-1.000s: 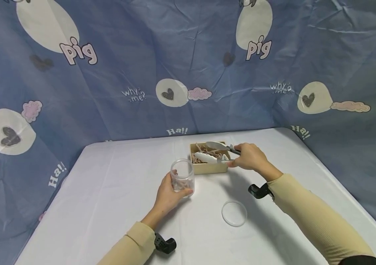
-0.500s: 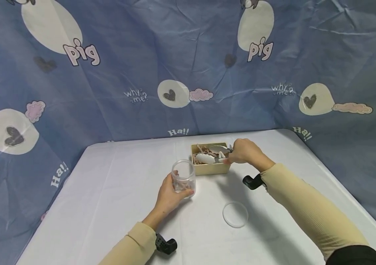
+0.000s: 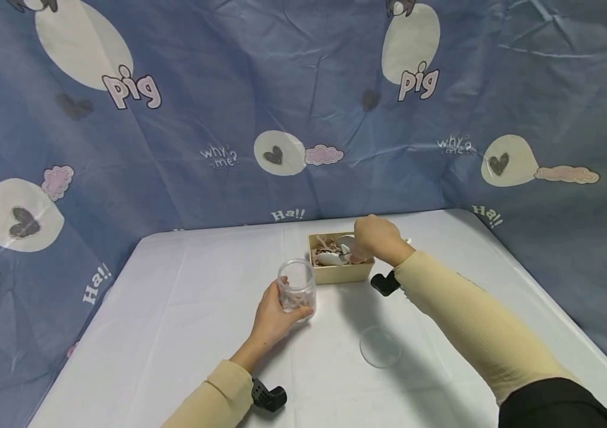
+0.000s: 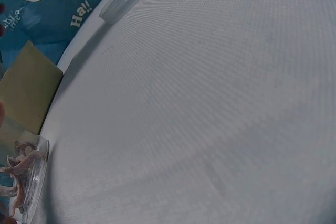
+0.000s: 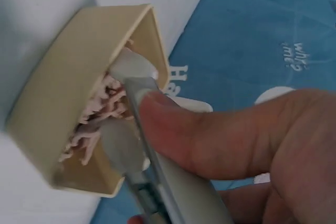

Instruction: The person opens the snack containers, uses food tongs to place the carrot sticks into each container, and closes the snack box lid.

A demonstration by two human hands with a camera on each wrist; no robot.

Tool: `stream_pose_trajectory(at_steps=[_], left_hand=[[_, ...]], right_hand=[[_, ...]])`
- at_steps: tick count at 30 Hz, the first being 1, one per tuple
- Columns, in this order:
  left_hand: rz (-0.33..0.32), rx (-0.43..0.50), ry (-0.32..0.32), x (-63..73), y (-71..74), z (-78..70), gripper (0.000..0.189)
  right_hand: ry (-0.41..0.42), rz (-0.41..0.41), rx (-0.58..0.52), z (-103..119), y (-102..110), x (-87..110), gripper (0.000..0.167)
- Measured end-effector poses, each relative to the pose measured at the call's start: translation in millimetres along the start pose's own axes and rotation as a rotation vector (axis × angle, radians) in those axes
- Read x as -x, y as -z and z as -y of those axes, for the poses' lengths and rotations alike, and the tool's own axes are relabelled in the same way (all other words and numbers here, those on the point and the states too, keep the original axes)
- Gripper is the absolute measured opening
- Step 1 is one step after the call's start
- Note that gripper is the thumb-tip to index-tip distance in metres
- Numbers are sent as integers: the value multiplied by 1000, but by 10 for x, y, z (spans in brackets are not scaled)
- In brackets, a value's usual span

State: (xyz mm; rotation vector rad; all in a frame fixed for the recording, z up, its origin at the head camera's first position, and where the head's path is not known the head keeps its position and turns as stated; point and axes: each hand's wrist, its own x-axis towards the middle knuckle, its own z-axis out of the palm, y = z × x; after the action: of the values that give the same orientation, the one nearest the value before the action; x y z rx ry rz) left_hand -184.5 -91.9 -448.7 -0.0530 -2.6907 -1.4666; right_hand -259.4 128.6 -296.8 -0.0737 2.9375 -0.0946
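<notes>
My left hand (image 3: 273,313) grips a clear jar (image 3: 296,285) that stands uncovered on the table, with several pale brown twisted strips (image 4: 23,169) at its bottom. Over the right end of a tan box (image 3: 342,273), my right hand (image 3: 378,239) holds a pair of tongs (image 5: 173,182), the thumb pressing on one arm. Both white tong heads (image 5: 131,66) dip into the box and stand apart, among more pinkish-brown strips (image 5: 100,108). Whether a strip lies between the heads I cannot tell.
A clear round lid (image 3: 380,347) lies flat on the white table (image 3: 201,297), in front of the box and right of the jar. Behind the table's far edge hangs a blue printed cloth (image 3: 185,119).
My right hand has moved left and farther over the box, taking the tongs deeper among the strips. The tong heads have come closer together. My left hand and the jar stay in place.
</notes>
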Motion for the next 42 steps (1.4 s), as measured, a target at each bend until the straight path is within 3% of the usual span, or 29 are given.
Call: stream_pose_trajectory(at_steps=[13, 22, 29, 42], left_hand=[[0, 5, -4, -4, 6, 8, 91], [5, -5, 2, -5, 5, -6, 91], [10, -5, 9, -3, 4, 2, 93], [7, 5, -7, -8, 8, 1, 91]], right_hand=[[-2, -81, -64, -297, -109, 17, 22], [41, -157, -131, -541, -191, 107, 16], [61, -220, -175, -663, -246, 181, 34], [87, -293, -247, -852, -266, 343, 42]])
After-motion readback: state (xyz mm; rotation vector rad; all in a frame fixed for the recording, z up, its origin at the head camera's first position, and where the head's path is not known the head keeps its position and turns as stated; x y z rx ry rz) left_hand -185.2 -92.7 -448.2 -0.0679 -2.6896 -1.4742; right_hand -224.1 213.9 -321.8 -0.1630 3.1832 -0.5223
